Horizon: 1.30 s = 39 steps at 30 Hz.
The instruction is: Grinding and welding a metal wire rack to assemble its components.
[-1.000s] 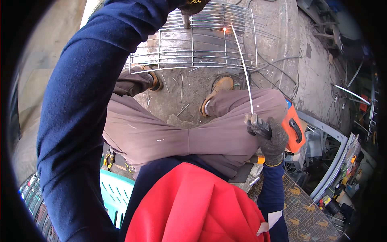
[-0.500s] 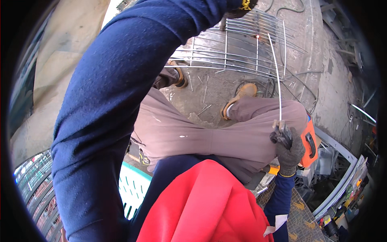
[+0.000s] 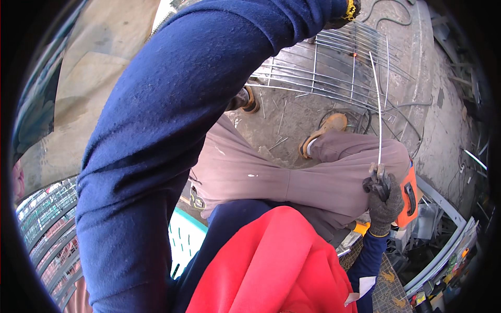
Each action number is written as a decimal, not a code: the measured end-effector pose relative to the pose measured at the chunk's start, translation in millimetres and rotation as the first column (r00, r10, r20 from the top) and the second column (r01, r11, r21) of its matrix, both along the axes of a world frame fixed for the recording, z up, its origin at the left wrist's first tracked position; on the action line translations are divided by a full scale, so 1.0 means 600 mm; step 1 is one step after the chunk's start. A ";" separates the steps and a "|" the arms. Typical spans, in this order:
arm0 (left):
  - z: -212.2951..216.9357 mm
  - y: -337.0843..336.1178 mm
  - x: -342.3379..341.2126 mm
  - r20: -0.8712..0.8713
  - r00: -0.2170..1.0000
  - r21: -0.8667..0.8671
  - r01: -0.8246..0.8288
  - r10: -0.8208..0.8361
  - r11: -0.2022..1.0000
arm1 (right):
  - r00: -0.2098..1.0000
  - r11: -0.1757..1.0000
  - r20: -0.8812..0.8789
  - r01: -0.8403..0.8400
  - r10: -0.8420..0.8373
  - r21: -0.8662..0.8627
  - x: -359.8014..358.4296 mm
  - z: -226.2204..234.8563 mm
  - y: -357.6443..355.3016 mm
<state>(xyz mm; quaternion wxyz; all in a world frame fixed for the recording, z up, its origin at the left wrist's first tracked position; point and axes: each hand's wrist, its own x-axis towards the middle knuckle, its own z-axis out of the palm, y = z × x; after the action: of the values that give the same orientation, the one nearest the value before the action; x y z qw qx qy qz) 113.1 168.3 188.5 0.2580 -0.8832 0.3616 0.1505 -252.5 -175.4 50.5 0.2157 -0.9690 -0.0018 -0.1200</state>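
My right hand (image 3: pixel 383 201), in a dark grey knit glove, is closed around the lower end of a thin pale metal rod (image 3: pixel 378 109). The rod points away from me over my right knee, and its far tip is near a metal rod grid (image 3: pixel 314 65) on the floor. A small orange glow (image 3: pixel 355 55) shows on the grid, a little left of that tip. My left arm stretches across the upper view. Only the gloved wrist and part of my left hand (image 3: pixel 344 14) show at the top edge; its fingers are hidden.
An orange case (image 3: pixel 409 197) with a black handle stands beside my right thigh. Cables (image 3: pixel 412 128) and loose rod pieces (image 3: pixel 278 143) lie on the concrete. Metal frames and scrap (image 3: pixel 430 219) crowd the right. A pale green slotted stool or crate (image 3: pixel 182 237) is at my left.
The whole view has shifted, so the grid, my legs and both hands appear farther right and slightly lower. The glowing spot on the grid has dimmed from bright to orange. My right hand keeps the rod.
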 end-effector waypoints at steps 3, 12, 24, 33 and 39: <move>0.002 0.004 0.001 -0.002 1.000 -0.021 0.005 -0.005 1.000 | 1.000 1.000 -0.008 -0.007 0.007 0.009 -0.002 0.001 -0.001; 0.027 0.019 -0.009 0.007 0.999 -0.078 0.034 -0.033 0.996 | 0.998 0.998 0.062 0.009 -0.013 0.058 -0.012 0.005 0.007; 0.035 0.070 0.006 0.015 0.998 -0.158 0.062 -0.061 0.985 | 0.995 0.964 -0.042 0.095 -0.088 0.249 -0.044 0.002 0.012; -0.009 0.118 -0.027 0.097 0.995 -0.204 0.002 0.018 0.979 | 0.999 0.979 0.033 0.025 -0.033 0.201 -0.039 0.022 0.031; -0.044 0.145 -0.058 0.138 0.990 -0.355 0.087 -0.040 0.931 | 0.998 0.964 0.029 0.054 -0.064 0.261 -0.046 0.014 0.032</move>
<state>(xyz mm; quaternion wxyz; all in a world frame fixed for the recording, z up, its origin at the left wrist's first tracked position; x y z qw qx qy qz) 78.2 255.6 162.0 0.1193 -0.9110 0.3943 0.0162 -280.1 -155.9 58.7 0.3370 -0.9296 0.0388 -0.1437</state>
